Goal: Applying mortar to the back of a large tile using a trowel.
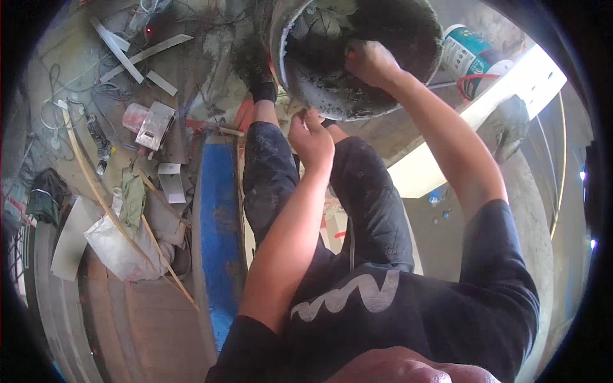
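A large dark bucket (415, 94), its inner wall smeared with grey mix, stands in front of me at the top of the view. My right hand (375, 65) reaches over its opening, fingers closed round something with a small orange end showing, probably a tool's handle; the rest is lost in the dark interior. At the near rim, my left hand (311, 138) is closed, with its fingertips against the edge, seemingly gripping it. Some grey material (319, 24) lies inside the bucket at the far left.
A teal and white tub (466, 54) lies beyond the bucket to the right, near a long white panel (418, 171). On my left are a blue board (218, 236), a white sack (115, 246), wooden strips (86, 156), a red and silver power tool (153, 124) and scattered offcuts (121, 54).
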Demonstrator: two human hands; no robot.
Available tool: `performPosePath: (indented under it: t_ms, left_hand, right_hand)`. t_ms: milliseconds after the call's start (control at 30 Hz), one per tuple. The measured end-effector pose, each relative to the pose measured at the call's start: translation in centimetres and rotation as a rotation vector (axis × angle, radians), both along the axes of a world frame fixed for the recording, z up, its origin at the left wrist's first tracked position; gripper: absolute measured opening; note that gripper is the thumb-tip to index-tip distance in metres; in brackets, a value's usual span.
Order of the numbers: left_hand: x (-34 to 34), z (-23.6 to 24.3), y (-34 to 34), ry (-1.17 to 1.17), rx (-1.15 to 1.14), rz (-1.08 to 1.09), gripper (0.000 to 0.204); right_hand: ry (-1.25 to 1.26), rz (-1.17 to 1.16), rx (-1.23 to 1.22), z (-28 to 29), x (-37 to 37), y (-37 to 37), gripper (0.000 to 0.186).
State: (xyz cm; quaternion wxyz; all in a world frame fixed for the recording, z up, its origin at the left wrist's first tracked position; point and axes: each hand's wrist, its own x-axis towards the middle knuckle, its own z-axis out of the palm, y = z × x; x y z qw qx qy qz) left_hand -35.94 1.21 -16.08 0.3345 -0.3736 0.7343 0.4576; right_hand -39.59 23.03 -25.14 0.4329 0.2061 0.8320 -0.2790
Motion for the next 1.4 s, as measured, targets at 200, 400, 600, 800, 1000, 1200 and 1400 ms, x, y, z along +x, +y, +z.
performPosePath:
  t_ms: [200, 400, 600, 800, 1000, 1200, 1400]
  left_hand:
    - [-1.2, 0.1, -1.7, -0.100, 0.211, 0.048, 0.034]
    - [-2.4, 3.4, -6.9, 0.099, 0.017, -0.539, 0.028]
    - [-5.1, 11.7, -11.0, -0.043, -0.056, -0.948, 0.052]
    - [-2.6, 15.2, -12.2, -0.046, -0.321, -1.402, 0.071]
    - [-2.2, 16.4, -9.2, -0.071, -0.394, -1.493, 0.067]
    - [-1.0, 17.3, -9.3, 0.020, -0.356, -1.386, 0.059]
    - [-0.2, 17.8, -9.5, 0.021, -0.410, -1.307, 0.052]
  right_hand:
    - [0.199, -0.094, 0.035, 9.1, 0.8, 2.0, 0.026]
    - [0.365, -0.337, -0.040, 18.8, 7.2, 4.0, 0.023]
    - [0.155, -1.062, -0.187, 36.5, 19.4, 7.3, 0.034]
    - [0.345, -1.224, 0.341, 37.3, 33.8, 11.4, 0.038]
    - [0.025, -1.400, 0.339, 27.9, 43.4, 20.4, 0.040]
    - [-0.044, -0.941, 0.309, 35.0, 36.9, 8.2, 0.045]
    - [0.085, -0.393, 0.112, 30.5, 18.5, 2.0, 0.039]
